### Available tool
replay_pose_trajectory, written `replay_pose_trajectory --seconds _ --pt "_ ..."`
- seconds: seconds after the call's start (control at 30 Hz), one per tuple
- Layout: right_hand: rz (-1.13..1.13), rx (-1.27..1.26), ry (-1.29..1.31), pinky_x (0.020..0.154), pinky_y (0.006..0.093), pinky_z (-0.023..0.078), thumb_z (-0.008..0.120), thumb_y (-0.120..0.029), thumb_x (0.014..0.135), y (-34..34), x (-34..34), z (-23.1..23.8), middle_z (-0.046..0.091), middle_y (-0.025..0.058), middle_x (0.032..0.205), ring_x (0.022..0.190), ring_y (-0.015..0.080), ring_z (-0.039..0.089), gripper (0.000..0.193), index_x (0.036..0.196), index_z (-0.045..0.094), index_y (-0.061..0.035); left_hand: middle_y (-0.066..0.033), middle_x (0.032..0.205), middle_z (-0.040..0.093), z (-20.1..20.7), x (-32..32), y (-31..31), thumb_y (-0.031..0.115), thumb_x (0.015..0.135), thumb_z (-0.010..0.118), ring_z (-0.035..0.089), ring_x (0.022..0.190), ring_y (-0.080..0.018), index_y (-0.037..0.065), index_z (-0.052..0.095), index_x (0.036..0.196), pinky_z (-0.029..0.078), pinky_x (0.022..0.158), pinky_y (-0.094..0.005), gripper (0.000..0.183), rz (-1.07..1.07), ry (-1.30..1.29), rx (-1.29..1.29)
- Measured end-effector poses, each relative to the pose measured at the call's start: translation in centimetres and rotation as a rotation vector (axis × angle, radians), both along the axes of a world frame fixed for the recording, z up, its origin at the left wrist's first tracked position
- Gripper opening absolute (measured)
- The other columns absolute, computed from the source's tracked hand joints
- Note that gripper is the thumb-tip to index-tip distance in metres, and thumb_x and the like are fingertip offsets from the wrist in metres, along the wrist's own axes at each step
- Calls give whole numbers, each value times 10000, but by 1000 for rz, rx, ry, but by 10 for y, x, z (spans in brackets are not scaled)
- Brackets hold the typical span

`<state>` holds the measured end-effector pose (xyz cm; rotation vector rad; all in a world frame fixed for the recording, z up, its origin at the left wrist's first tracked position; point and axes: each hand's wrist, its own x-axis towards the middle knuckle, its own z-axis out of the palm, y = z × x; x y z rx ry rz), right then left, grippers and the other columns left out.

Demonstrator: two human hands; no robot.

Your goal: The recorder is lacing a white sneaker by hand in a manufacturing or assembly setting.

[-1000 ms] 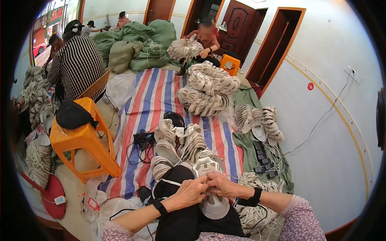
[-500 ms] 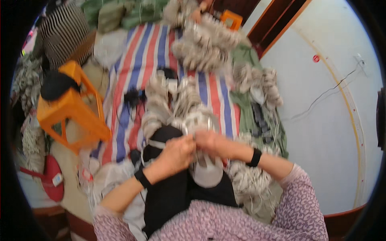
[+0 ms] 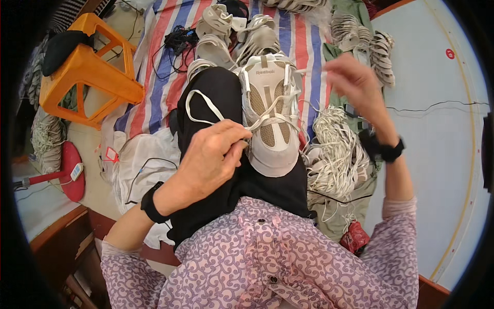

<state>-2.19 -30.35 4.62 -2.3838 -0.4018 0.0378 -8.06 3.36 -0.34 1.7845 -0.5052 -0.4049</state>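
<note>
A beige and white sneaker [image 3: 278, 135] with mesh panels lies across my right thigh, its toe pointing toward me. White shoelace [image 3: 273, 119] crosses its front. Beside the shoe's left edge, my left hand [image 3: 206, 159] is closed in a pinch on the lace, and a loop of it [image 3: 198, 99] arcs over my black-clad left thigh. My right hand [image 3: 356, 85] is raised out to the right, apart from the shoe and blurred by motion. A pale strand runs from the shoe toward its fingertips, which look pinched together.
Right of my leg lies a heap of white laces [image 3: 334, 149]. Beyond my knees, more beige shoes [image 3: 213, 49] and black cables [image 3: 180, 41] lie on a striped sheet [image 3: 167, 64]. An orange stool [image 3: 85, 77] stands left; a white wall [image 3: 437, 139] rises on the right.
My hands were together over the shoe. The right has swung out to the right, and the left is now lower at the shoe's left side. The view has tilted down toward my lap.
</note>
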Motion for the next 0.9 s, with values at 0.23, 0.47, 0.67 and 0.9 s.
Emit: replay_pose_trajectory --seconds 0.23,0.47,0.67,0.9 --pt "233 -301 -250 652 369 513 591 58 822 83 -26 -44 554 132 1048 743 291 607 224 1037 593 -5 -188 951 644 -9 0 -9 -66 844 614 654 734 -366 -55 649 1035 515 644 -402 195 13 -255 119" --pt "-503 -104 -168 508 287 476 572 4 888 -76 36 -22 667 119 819 611 172 614 115 997 604 -19 -181 920 628 -6 6 -16 -50 840 634 631 698 -364 -36 646 1036 498 622 -412 196 34 -252 118" --pt "-396 475 237 482 198 418 606 -95 946 -55 25 -26 687 31 914 609 63 596 156 1073 632 -8 -139 840 635 -14 12 -26 17 885 637 650 587 -213 -59 655 1012 486 526 -313 149 62 -304 182" --pt "2 237 110 561 220 424 643 -38 901 45 -16 -29 592 13 1028 688 65 575 205 1105 654 -50 -97 665 646 -6 22 -27 177 958 536 531 523 -137 -43 643 898 417 529 -268 253 -82 91 291"
